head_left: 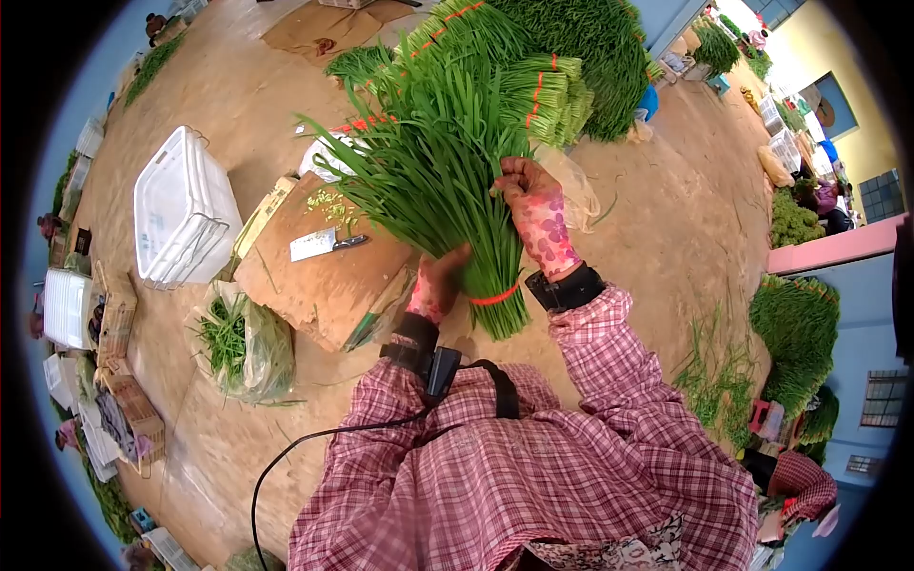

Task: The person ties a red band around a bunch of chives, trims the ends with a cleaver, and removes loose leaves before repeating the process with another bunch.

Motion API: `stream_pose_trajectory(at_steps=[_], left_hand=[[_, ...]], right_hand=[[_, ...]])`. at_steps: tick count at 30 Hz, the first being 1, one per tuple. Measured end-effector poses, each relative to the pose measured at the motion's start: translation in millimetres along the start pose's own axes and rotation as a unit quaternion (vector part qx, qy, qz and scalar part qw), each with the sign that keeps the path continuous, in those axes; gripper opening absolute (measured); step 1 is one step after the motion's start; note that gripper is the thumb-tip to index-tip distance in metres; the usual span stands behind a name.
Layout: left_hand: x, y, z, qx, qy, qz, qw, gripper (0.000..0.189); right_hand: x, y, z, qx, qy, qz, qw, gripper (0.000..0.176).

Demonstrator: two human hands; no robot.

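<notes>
A big bunch of garlic chives (476,214) stands slanted in front of me, leaves fanned up and left, stalks down. A red band (496,295) circles it near the stalk end. My left hand (440,281) is closed on the bunch's left side just above the band, its far fingers hidden. My right hand (535,195) is closed in a pinch at the right edge, higher up, on some chive leaves. A cleaver (314,245) with a black handle lies on a wooden board (305,281) to the left, beside chopped green bits.
Stacked white crates (181,209) stand left of the board. A clear plastic bag (267,352) of greens sits below it. Banded chive bundles (552,95) and a large green heap (595,57) lie ahead. Loose leaves (719,371) litter the floor at right. A person (804,485) is at lower right.
</notes>
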State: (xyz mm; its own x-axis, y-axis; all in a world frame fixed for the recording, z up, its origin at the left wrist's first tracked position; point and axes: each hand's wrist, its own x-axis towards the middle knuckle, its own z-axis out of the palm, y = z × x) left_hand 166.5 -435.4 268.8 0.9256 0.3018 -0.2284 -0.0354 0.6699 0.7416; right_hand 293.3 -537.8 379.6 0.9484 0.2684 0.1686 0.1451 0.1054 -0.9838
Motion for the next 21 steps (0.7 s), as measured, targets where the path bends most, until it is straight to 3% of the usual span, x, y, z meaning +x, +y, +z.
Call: stream_pose_trajectory(at_steps=[3, 6, 10, 13, 14, 15, 17, 18, 21], left_hand=[[-4.5, 7.3, 5.7, -0.005, -0.016, 0.006, 1.0, 0.04], [4.8, -10.6, -13.5, -0.008, -0.016, -0.015, 1.0, 0.042], [8.2, -20.7, -18.1, -0.026, -0.014, -0.033, 0.999, 0.04], [13.1, -16.8, -17.8, -0.038, -0.009, -0.035, 0.999, 0.039], [14.4, -15.6, -19.1, -0.022, 0.008, -0.033, 0.999, 0.038], [15.1, -13.9, -20.3, -0.005, 0.025, -0.03, 0.999, 0.038], [10.4, 0.9, -10.3, 0.018, 0.038, -0.028, 0.999, 0.037], [7.9, 4.6, -7.4, 0.031, 0.043, -0.033, 0.998, 0.037], [20.6, -21.4, -30.3, 0.203, -0.014, 0.098, 0.974, 0.032]], right_hand=[[-3.7, -24.3, -6.4, 0.045, -0.044, 0.14, 0.988, 0.015], [-3.4, -12.8, -14.5, 0.044, -0.072, 0.121, 0.989, 0.013], [-3.7, -18.6, -14.1, 0.101, 0.003, 0.15, 0.984, 0.009], [-9.4, -43.0, -40.5, 0.029, -0.062, 0.142, 0.988, 0.01], [-11.7, -54.6, -59.6, 0.051, -0.171, 0.099, 0.979, 0.015], [-10.5, -60.8, -82.3, -0.131, -0.281, 0.051, 0.949, 0.019], [-26.7, -50.8, -99.1, -0.33, -0.316, -0.075, 0.886, 0.021], [-32.5, -65.1, -86.2, -0.368, -0.3, -0.057, 0.878, 0.022], [-31.6, -56.2, -33.2, -0.118, -0.34, -0.036, 0.932, 0.029]])
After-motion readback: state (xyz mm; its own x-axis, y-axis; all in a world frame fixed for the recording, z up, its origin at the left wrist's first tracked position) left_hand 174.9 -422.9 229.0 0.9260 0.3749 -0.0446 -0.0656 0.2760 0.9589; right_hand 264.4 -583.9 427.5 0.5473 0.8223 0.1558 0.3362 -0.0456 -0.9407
